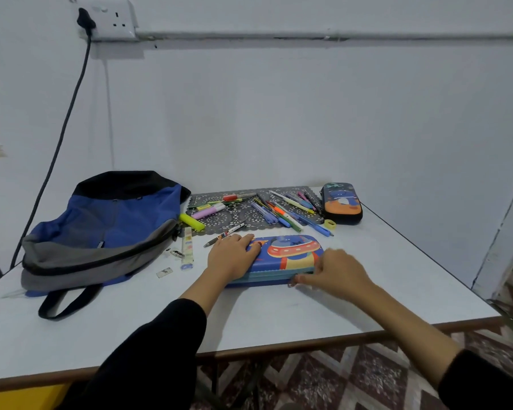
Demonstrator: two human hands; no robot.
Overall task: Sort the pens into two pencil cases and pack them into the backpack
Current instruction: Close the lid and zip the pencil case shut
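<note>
A blue pencil case (285, 255) with a spaceship print lies closed, flat on the white table (279, 315). My left hand (231, 255) presses on its left end. My right hand (335, 272) pinches something small at its front right edge, apparently the zip pull. A second, darker pencil case (341, 202) stands at the back right. Several pens and markers (274, 210) lie scattered on a grey lace mat (243, 216) behind the blue case. A blue and grey backpack (101, 229) lies on its side at the left.
A yellow highlighter (191, 222), a ruler (187, 247) and small scraps (164, 272) lie between backpack and case. A yellow sharpener (329, 223) sits by the dark case. A cable (57, 149) hangs from a wall socket (110, 20). The table's front edge (308, 340) is near me.
</note>
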